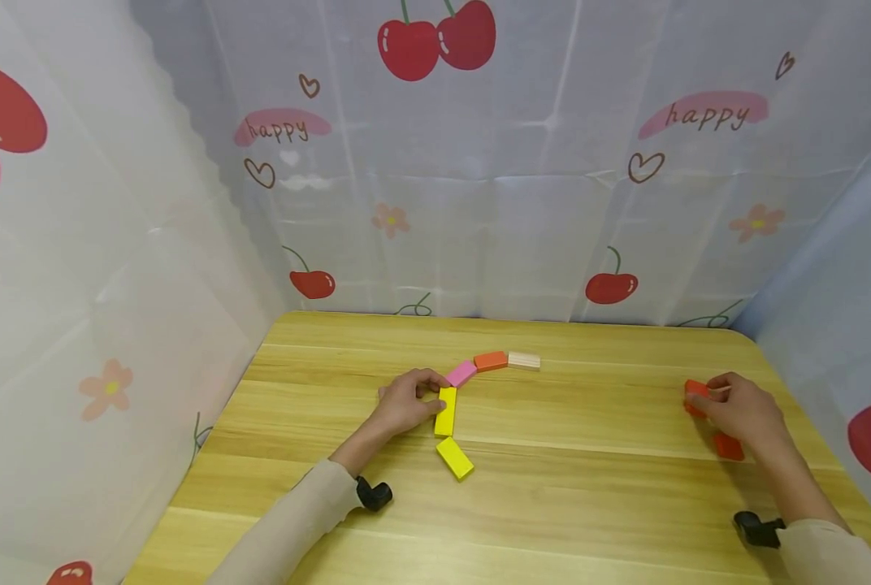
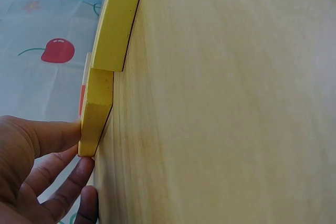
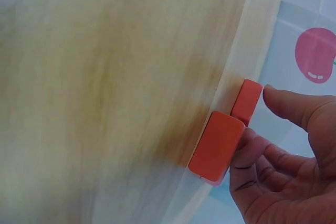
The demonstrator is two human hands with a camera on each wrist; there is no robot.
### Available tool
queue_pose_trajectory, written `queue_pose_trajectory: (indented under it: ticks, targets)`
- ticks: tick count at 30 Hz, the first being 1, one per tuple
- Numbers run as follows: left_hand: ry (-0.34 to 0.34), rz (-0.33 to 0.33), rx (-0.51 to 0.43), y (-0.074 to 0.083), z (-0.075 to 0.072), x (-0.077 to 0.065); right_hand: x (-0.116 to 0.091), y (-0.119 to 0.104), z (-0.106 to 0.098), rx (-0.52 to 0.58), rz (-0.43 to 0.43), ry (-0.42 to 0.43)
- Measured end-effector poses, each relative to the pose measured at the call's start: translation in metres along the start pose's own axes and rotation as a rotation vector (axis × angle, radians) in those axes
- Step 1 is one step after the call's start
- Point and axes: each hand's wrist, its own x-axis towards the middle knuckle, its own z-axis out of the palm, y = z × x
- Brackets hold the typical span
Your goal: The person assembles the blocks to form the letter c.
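Note:
My left hand (image 1: 406, 402) pinches the far end of a yellow block (image 1: 445, 413) lying on the table, thumb on one side and fingertips at the other. A second yellow block (image 1: 455, 459) lies at an angle off its near end. From the far end, a pink block (image 1: 462, 374), an orange block (image 1: 491, 361) and a plain wooden block (image 1: 524, 361) curve away to the right. Over at the right, my right hand (image 1: 746, 410) holds a red block (image 1: 696, 398) between thumb and fingers. Another red block (image 3: 216, 148) lies close beneath that hand.
The wood-grain table (image 1: 589, 487) carries everything. Behind it and along both sides hangs a pale curtain (image 1: 479, 244) printed with cherries. A small light piece (image 1: 382, 392) shows partly behind my left hand; its kind cannot be made out.

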Motion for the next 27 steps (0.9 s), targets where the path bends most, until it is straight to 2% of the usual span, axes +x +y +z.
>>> queue_pose_trajectory:
  ticks: [27]
  targets:
    - [-0.003,-0.011,0.002,0.0024,-0.0009,0.0003,0.0012,-0.0061,0.0029,-0.002,-0.039,-0.039]
